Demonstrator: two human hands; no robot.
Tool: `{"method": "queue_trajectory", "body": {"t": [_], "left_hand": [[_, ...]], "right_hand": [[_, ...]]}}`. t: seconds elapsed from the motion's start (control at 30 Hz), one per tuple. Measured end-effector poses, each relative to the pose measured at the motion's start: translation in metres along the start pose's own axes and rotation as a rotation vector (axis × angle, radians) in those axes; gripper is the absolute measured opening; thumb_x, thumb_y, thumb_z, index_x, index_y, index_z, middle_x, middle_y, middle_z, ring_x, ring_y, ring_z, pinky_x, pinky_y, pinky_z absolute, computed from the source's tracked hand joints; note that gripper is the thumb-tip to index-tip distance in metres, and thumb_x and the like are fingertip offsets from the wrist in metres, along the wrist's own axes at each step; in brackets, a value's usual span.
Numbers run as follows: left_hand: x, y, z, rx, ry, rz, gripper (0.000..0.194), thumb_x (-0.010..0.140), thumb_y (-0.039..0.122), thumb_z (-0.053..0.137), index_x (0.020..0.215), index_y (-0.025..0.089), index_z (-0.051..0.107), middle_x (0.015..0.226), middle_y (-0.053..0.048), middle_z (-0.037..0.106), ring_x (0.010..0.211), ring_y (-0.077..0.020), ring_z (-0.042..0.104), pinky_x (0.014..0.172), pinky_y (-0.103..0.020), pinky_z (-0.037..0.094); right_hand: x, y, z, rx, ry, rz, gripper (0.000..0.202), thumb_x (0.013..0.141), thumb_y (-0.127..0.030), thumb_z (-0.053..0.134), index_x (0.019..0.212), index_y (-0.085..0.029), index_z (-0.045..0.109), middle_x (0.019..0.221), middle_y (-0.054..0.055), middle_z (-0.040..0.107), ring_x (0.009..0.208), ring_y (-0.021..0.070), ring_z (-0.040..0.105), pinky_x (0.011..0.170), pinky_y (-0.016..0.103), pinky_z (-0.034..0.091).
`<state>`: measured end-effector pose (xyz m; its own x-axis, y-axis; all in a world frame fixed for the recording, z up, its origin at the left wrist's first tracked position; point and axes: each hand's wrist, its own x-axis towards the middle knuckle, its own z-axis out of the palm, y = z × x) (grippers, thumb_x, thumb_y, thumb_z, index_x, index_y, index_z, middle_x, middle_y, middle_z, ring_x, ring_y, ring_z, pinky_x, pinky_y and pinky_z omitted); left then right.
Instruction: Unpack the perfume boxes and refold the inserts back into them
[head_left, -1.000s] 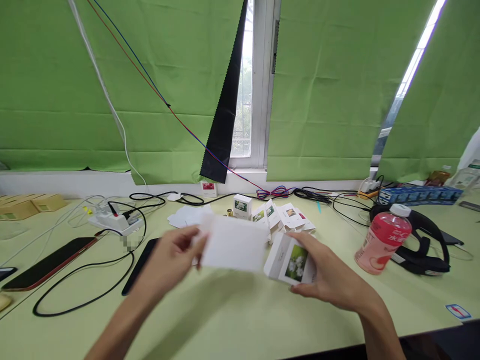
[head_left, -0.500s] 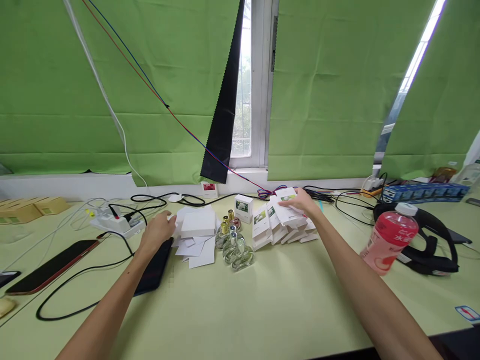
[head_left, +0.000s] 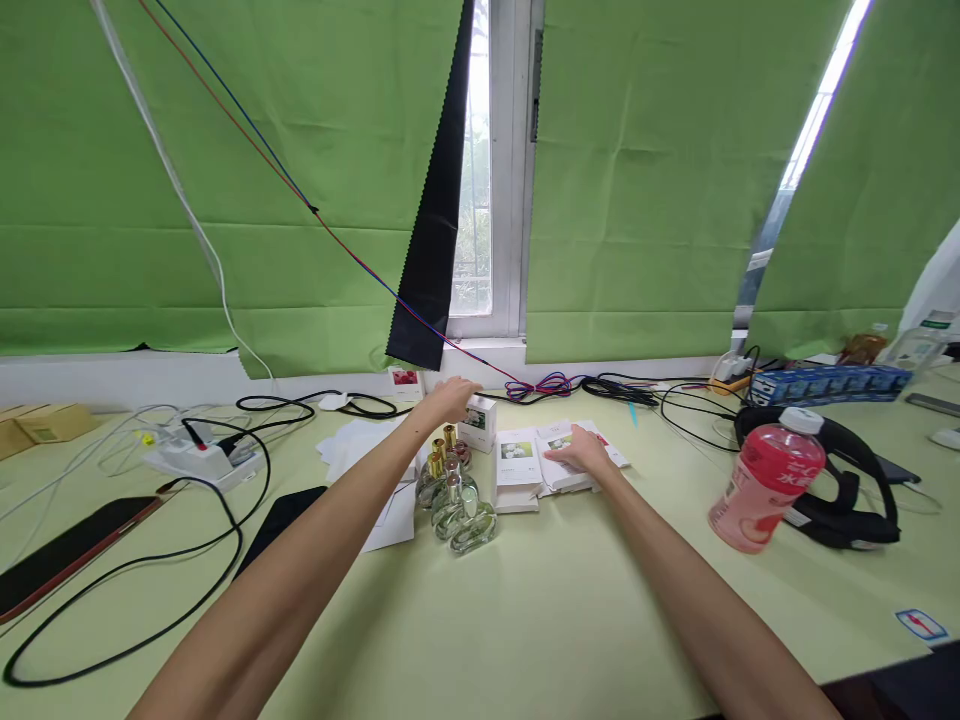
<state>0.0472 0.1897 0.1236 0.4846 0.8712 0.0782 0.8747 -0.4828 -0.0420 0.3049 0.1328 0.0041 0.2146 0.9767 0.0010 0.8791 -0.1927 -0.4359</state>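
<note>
My left hand (head_left: 452, 397) reaches over the glass bottles, its fingers stretched out at the top of a standing white box (head_left: 480, 424) with a small photo label. I cannot tell whether they touch it. My right hand (head_left: 583, 448) lies on a row of flat white boxes (head_left: 517, 462), thumb and fingers apart. Several clear glass bottles with gold or silver necks stand in a cluster, and one glass bottle (head_left: 474, 530) sits at the front. White paper sheets (head_left: 394, 522) lie left of them, partly hidden by my left forearm.
A pink drink bottle (head_left: 769, 480) and a black headset (head_left: 851, 510) stand on the right. A dark tablet (head_left: 277, 522), a phone (head_left: 75, 548) and a power strip (head_left: 206, 462) with black cables lie left. Blue boxes (head_left: 832, 385) line the back right.
My left hand has moved right, from the papers to the standing white box. My right hand has come down and nearer, and the heaped boxes now lie flatter in a row. The view has shifted slightly.
</note>
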Motion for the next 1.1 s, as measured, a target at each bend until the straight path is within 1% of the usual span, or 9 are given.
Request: {"method": "queue_trajectory", "body": {"t": [0.17, 0.33, 0.4, 0.47, 0.6, 0.7, 0.77, 0.93, 1.1], "left_hand": [[0.014, 0.004, 0.007, 0.056, -0.128, 0.021, 0.033, 0.092, 0.035, 0.061, 0.119, 0.016, 0.060, 0.121, -0.010, 0.062, 0.105, -0.0218, 0.063, 0.090, -0.043, 0.053], [0.016, 0.008, 0.005, 0.057, -0.118, 0.050, 0.040, 0.067, 0.029, 0.082, 0.103, 0.018, 0.069, 0.107, -0.011, 0.068, 0.091, -0.0233, 0.066, 0.074, -0.029, 0.050], [0.015, 0.012, 0.005, 0.056, -0.103, 0.059, 0.041, 0.065, 0.034, 0.081, 0.101, 0.018, 0.070, 0.104, -0.010, 0.069, 0.090, -0.0247, 0.066, 0.071, -0.028, 0.048], [0.012, 0.017, 0.005, 0.058, -0.084, 0.063, 0.042, 0.066, 0.038, 0.080, 0.102, 0.018, 0.070, 0.103, -0.011, 0.070, 0.090, -0.0259, 0.067, 0.070, -0.029, 0.047], [0.006, 0.030, 0.005, 0.069, -0.038, 0.057, 0.046, 0.066, 0.038, 0.079, 0.105, 0.015, 0.069, 0.108, -0.015, 0.069, 0.097, -0.0296, 0.066, 0.074, -0.031, 0.048], [0.002, 0.038, 0.005, 0.078, -0.022, 0.047, 0.046, 0.066, 0.037, 0.080, 0.105, 0.015, 0.069, 0.111, -0.016, 0.068, 0.102, -0.0317, 0.065, 0.079, -0.033, 0.049], [0.002, 0.042, 0.005, 0.084, -0.024, 0.031, 0.045, 0.068, 0.038, 0.080, 0.104, 0.014, 0.069, 0.111, -0.015, 0.067, 0.104, -0.0319, 0.065, 0.082, -0.035, 0.051], [0.004, 0.050, 0.009, 0.089, -0.057, -0.022, 0.035, 0.091, 0.037, 0.062, 0.118, 0.015, 0.061, 0.120, -0.010, 0.063, 0.105, -0.0227, 0.063, 0.089, -0.044, 0.053], [0.002, 0.062, 0.011, 0.046, -0.062, -0.052, 0.035, 0.094, 0.035, 0.059, 0.123, 0.017, 0.058, 0.124, -0.010, 0.060, 0.106, -0.0219, 0.062, 0.089, -0.043, 0.054]], "right_hand": [[-0.009, -0.009, -0.004, -0.047, 0.020, 0.053, 0.071, 0.074, -0.060, 0.070, 0.124, -0.011, 0.057, 0.131, 0.024, 0.056, 0.114, 0.0341, 0.059, 0.088, 0.036, 0.045], [-0.024, -0.025, -0.007, -0.085, 0.094, -0.041, 0.058, 0.090, -0.052, 0.054, 0.127, -0.007, 0.058, 0.138, 0.027, 0.047, 0.131, 0.0379, 0.041, 0.104, 0.043, 0.032], [-0.028, -0.033, -0.007, -0.084, 0.090, -0.092, 0.051, 0.097, -0.049, 0.043, 0.126, -0.011, 0.060, 0.139, 0.024, 0.049, 0.133, 0.0357, 0.039, 0.108, 0.044, 0.027], [-0.030, -0.039, -0.006, -0.073, 0.053, -0.120, 0.058, 0.101, -0.051, 0.027, 0.122, -0.012, 0.063, 0.134, 0.022, 0.055, 0.132, 0.0342, 0.042, 0.110, 0.046, 0.024], [-0.029, -0.045, 0.000, -0.052, -0.027, -0.121, 0.090, 0.095, -0.068, 0.004, 0.129, -0.006, 0.060, 0.138, 0.027, 0.053, 0.138, 0.0377, 0.037, 0.114, 0.054, 0.012], [-0.029, -0.044, 0.004, -0.011, -0.105, -0.079, 0.107, 0.085, -0.082, 0.010, 0.144, 0.001, 0.043, 0.153, 0.030, 0.032, 0.147, 0.0421, 0.017, 0.116, 0.055, 0.002], [-0.029, -0.043, 0.004, 0.027, -0.163, -0.041, 0.113, 0.082, -0.086, 0.010, 0.148, 0.002, 0.036, 0.158, 0.030, 0.021, 0.148, 0.0438, 0.008, 0.116, 0.057, 0.003], [-0.027, -0.040, -0.003, 0.069, -0.219, 0.009, 0.111, 0.083, -0.083, 0.001, 0.146, -0.001, 0.041, 0.156, 0.029, 0.026, 0.147, 0.0438, 0.014, 0.115, 0.059, 0.008], [-0.022, -0.036, -0.007, 0.113, -0.272, -0.031, 0.110, 0.083, -0.082, -0.003, 0.144, -0.004, 0.046, 0.153, 0.028, 0.034, 0.147, 0.0443, 0.014, 0.113, 0.064, 0.007]]}}
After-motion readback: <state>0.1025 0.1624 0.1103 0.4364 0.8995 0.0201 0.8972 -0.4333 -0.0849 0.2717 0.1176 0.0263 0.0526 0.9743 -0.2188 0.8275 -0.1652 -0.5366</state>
